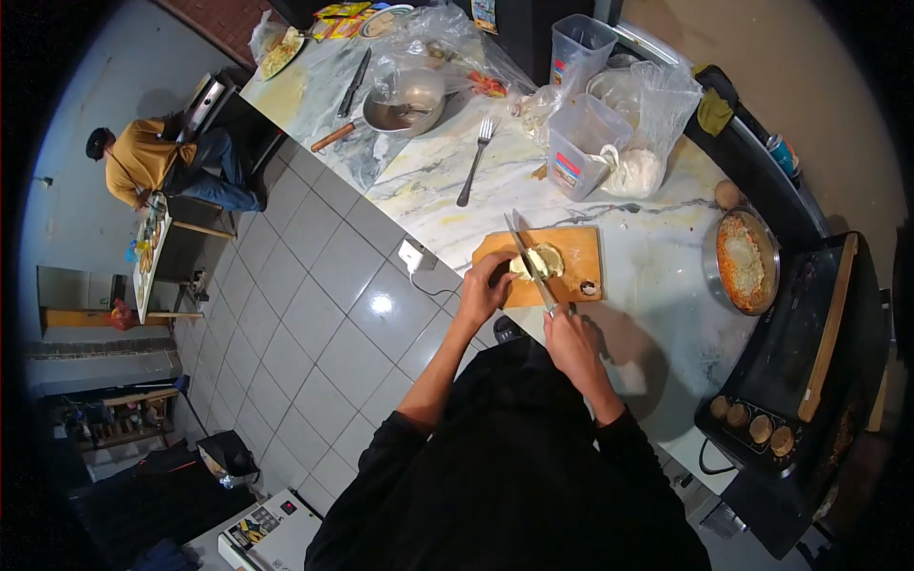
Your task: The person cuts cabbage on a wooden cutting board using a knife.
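Note:
On a wooden cutting board [581, 249] near the counter's edge lies a pale yellow, cut piece of food [546, 259]. My right hand [571, 344] is closed round the handle of a knife [529, 259], whose blade lies across the food and points away from me. At the food's left side, my left hand [487, 289] has its fingers bent and pressed against it. A small dark-centred bit [589, 287] sits at the board's lower right corner. Beyond the board, a fork [476, 162] rests on the marble counter.
A saucepan [405, 103], another knife [355, 84] and plastic bags stand farther back. Clear containers [583, 143] are behind the board. At right are a bowl of food [745, 262] and a black stove [790, 381]. Another person [157, 162] sits far left.

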Action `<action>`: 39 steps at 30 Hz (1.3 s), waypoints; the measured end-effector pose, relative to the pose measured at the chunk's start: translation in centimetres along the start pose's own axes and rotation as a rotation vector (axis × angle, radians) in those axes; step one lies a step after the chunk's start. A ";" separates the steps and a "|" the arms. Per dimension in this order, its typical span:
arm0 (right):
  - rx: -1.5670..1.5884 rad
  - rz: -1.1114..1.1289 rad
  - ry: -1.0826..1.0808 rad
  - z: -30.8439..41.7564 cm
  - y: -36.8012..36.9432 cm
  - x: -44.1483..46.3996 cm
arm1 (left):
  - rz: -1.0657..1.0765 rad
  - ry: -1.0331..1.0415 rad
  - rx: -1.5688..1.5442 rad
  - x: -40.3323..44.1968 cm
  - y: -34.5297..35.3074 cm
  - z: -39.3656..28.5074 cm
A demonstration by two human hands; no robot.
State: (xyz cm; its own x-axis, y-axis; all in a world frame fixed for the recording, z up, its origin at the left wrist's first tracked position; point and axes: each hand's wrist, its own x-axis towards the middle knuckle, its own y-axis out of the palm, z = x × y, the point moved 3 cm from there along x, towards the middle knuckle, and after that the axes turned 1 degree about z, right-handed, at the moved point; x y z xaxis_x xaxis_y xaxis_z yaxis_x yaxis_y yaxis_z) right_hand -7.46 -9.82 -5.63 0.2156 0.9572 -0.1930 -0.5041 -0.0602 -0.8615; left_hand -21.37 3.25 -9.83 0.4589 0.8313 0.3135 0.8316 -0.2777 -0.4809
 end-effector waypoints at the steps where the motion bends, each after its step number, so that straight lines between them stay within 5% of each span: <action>1: -0.006 0.009 0.005 -0.1 -0.1 0.0 | 0.023 -0.016 -0.020 0.1 0.0 0.0; 39: 0.033 -0.014 0.066 2.3 0.6 0.3 | 0.076 -0.010 0.051 -1.2 0.0 -0.3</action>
State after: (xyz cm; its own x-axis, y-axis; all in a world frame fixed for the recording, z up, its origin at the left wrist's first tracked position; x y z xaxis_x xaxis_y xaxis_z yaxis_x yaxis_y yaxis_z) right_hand -9.63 -8.90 -5.11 0.2775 0.9370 -0.2124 -0.5280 -0.0360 -0.8485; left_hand -21.85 2.16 -9.98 0.5164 0.8138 0.2667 0.7777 -0.3153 -0.5439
